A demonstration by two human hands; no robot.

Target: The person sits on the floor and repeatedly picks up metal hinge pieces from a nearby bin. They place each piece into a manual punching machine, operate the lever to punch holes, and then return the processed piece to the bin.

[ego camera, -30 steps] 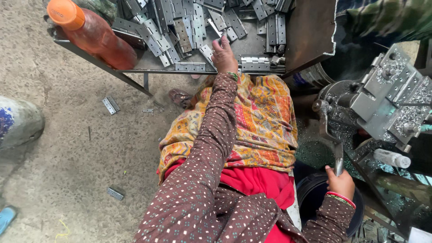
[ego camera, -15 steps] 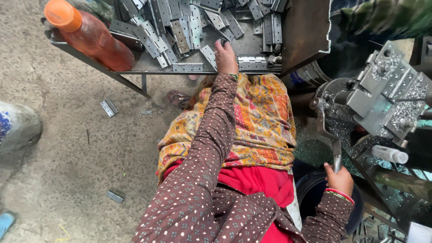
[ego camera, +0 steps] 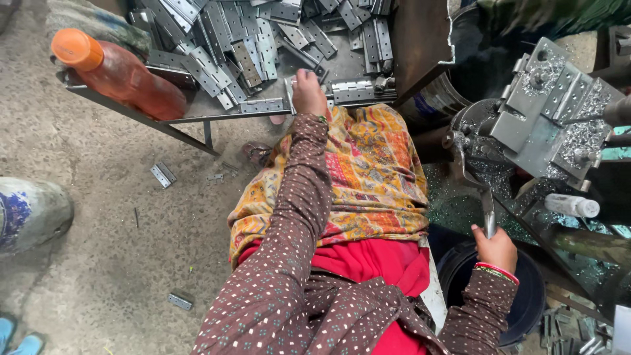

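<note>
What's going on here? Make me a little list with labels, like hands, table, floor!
left hand: left hand reaches onto the metal tray, touching a hinge
right hand: right hand grips the machine's lever
tray: heaped with metal hinges; an orange bottle lies at its edge
floor: a few stray hinges

The left hand (ego camera: 309, 94) covers whatever its grip closes on; the hinge pile (ego camera: 263, 33) and worktop (ego camera: 197, 113) run past the top edge; the top-right corner is blurred
</note>
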